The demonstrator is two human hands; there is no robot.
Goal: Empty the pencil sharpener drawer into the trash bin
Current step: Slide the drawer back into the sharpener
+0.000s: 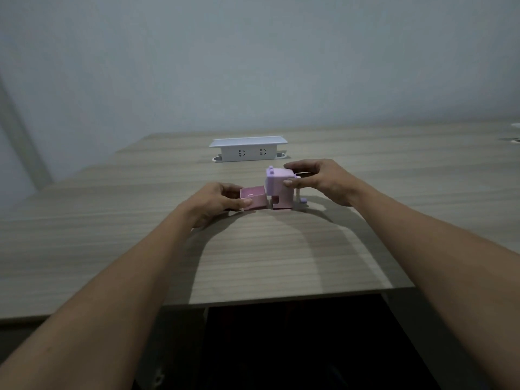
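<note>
Fingers (247,201) of my left hand (218,202) are pinched on the pink drawer (254,197), thumb along its near side and the rest curled behind its far left edge, so it is firmly grasped. That drawer sits fully out of the pencil sharpener (280,187), just to its left and resting low on the wooden desk (267,257), its open top facing up; whether any shavings lie inside is too dim to tell. My right hand (319,180) clasps the sharpener's lilac upper block, thumb on the near face and fingers reaching over the top, holding it upright. Its small crank handle (301,199) hangs at the right side under my palm. Farther back stands a white pop-up power socket (247,150)
</note>
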